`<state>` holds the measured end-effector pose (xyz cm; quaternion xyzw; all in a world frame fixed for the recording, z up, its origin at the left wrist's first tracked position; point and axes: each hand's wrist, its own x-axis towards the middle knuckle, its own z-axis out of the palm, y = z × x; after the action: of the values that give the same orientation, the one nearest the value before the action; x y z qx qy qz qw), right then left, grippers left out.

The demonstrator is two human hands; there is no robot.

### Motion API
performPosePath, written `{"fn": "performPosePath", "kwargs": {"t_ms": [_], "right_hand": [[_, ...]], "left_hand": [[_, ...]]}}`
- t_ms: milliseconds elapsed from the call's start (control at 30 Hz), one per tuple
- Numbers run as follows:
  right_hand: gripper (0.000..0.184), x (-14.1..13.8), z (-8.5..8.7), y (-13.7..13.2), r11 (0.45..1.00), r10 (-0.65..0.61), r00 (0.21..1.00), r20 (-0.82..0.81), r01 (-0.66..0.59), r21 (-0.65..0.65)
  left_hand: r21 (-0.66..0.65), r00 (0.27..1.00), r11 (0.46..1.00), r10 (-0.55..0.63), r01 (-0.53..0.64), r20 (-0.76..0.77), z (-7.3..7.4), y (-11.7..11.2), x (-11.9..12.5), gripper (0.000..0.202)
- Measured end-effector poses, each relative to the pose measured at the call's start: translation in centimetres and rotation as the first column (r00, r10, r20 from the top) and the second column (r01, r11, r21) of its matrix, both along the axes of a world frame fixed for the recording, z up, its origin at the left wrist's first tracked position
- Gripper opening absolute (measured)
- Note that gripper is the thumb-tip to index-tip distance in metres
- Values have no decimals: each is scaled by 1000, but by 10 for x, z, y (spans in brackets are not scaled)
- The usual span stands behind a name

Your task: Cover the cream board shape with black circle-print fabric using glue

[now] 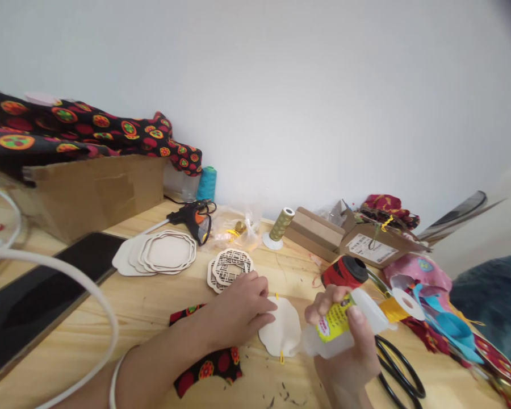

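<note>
A clear squeeze bottle of glue (338, 318) with a yellow label is wrapped in my right hand (353, 346). It is tilted with its narrow end down and to the left, at the right edge of a pale scalloped wooden plaque (281, 326). That plaque lies flat, with short yellow cord loops at its top and bottom. With thumb and fingers, my left hand (249, 307) grips the plaque's left side. Partly under my left forearm is a piece of black patterned fabric (210, 372). Just beyond the left hand rest fretwork wooden pieces (230, 267).
Wooden blanks and frames (157, 253) lie at left near a hot glue gun (193, 218). A cardboard box (97, 193) holds draped fabric. An olive thread cone (281, 224) stands at the back. To the right are a red spool (344, 271), black cord rings (402, 375) and ribbons.
</note>
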<state>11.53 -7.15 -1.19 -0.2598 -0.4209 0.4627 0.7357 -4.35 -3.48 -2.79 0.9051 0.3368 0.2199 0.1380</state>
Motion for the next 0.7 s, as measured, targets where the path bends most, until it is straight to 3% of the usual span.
{"fn": "performPosePath", "kwargs": {"t_ms": [233,700], "right_hand": [[14,-12,-2,-1,998,48,996,81,-50,24],[14,-16,-19,-1,992,123,973,197,-125,0]], "left_hand": [[-41,990,998,58,-53,132,7,7,-5,16],[-40,999,999,11,-9,41,-7,4,-3,8]]}}
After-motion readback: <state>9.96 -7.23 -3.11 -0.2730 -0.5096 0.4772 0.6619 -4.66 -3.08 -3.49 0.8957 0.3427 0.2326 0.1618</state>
